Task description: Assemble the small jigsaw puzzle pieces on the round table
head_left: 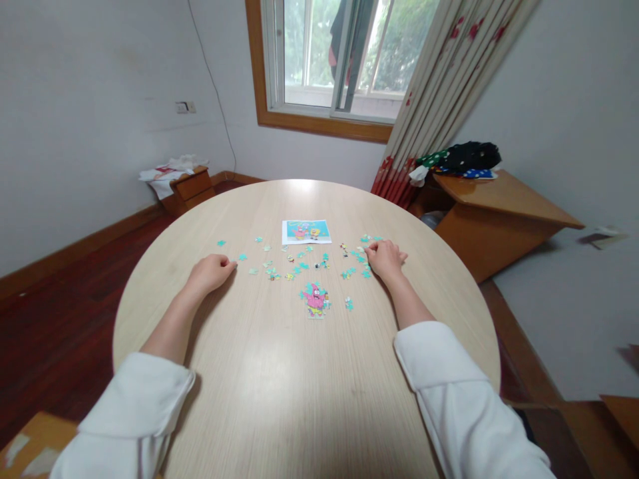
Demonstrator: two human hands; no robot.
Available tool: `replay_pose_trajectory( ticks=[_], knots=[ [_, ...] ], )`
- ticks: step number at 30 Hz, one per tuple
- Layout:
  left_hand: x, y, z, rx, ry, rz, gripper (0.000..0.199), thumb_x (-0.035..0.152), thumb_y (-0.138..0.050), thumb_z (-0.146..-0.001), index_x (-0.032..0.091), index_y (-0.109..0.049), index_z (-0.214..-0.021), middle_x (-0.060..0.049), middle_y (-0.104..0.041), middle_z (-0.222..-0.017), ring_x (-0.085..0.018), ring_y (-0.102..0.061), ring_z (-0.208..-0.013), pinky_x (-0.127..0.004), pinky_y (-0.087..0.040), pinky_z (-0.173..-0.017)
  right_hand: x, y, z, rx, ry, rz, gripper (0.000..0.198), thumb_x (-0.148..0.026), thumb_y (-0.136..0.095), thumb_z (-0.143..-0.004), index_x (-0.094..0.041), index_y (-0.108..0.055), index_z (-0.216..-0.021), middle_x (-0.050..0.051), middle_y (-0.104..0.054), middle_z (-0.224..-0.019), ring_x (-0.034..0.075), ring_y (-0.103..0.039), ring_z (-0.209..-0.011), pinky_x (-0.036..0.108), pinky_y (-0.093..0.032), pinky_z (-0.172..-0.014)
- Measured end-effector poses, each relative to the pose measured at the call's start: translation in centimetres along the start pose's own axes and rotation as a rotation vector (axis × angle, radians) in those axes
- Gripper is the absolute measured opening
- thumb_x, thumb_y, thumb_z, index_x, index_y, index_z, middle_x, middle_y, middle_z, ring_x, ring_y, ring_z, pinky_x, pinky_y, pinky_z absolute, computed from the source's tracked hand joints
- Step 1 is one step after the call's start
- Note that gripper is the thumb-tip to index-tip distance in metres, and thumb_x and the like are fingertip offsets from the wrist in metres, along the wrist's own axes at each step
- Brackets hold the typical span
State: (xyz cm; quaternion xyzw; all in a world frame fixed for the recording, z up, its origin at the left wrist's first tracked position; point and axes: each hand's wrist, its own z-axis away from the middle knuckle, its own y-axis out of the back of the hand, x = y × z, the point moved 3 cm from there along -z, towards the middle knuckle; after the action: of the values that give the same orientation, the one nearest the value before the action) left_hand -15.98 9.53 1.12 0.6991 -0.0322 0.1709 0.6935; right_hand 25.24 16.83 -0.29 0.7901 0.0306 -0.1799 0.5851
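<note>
A partly joined jigsaw puzzle [315, 301] with a pink starfish character lies near the middle of the round table [279, 386]. Beside it is a small joined clump of jigsaw pieces [349, 303]. Loose jigsaw pieces [300, 267] are scattered in a band behind it. My left hand [212, 273] rests at the band's left end, its fingers curled and fingertips together, close to a turquoise piece [242, 257]. At the right end, my right hand [385, 258] pinches downward among several turquoise pieces [366, 266]. What either pinch holds, if anything, is hidden.
A printed reference picture [307, 232] lies flat behind the pieces. Beyond the table stand a wooden cabinet [499, 226] with clothes on top at right, and a small wooden stand [194, 189] at left. A window [344, 60] and a curtain [439, 73] are at the back.
</note>
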Motion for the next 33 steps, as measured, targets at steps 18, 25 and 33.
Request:
replay_pose_trajectory(
  ticks=[18, 25, 33],
  knots=[
    [0.0, 0.1, 0.1, 0.005, 0.009, 0.012, 0.034, 0.046, -0.04, -0.075, 0.019, -0.057, -0.062, -0.005, -0.061, -0.063, -0.018, -0.053, -0.061, -0.027, -0.031, -0.054, -0.4, 0.9, 0.5, 0.101, 0.069, -0.275, 0.021, -0.035, -0.049, -0.08, -0.017, -0.061, -0.079, 0.007, -0.067, -0.08, 0.022, -0.057, -0.081, 0.039, -0.028, -0.084],
    [-0.1, 0.1, 0.1, 0.033, 0.005, 0.038, 0.031, 0.047, -0.045, -0.073, 0.02, -0.054, -0.06, -0.005, -0.06, -0.062, -0.019, -0.054, -0.062, -0.026, -0.032, -0.054, -1.2, 1.0, 0.8, 0.03, 0.123, -0.728, 0.038, -0.044, -0.06, -0.07, -0.015, -0.061, -0.095, 0.006, -0.065, -0.078, 0.018, -0.058, -0.071, 0.034, -0.045, -0.072],
    [0.4, 0.3, 0.5, 0.139, 0.034, 0.094, 0.029, 0.043, -0.045, -0.074, 0.02, -0.055, -0.059, -0.004, -0.059, -0.058, -0.017, -0.052, -0.06, -0.026, -0.03, -0.054, -6.1, 2.3, 6.1, -0.81, 0.291, -1.049, 0.026, -0.034, -0.072, -0.061, -0.016, -0.065, -0.076, 0.004, -0.064, -0.07, 0.016, -0.06, -0.07, 0.031, -0.047, -0.068]
  ],
)
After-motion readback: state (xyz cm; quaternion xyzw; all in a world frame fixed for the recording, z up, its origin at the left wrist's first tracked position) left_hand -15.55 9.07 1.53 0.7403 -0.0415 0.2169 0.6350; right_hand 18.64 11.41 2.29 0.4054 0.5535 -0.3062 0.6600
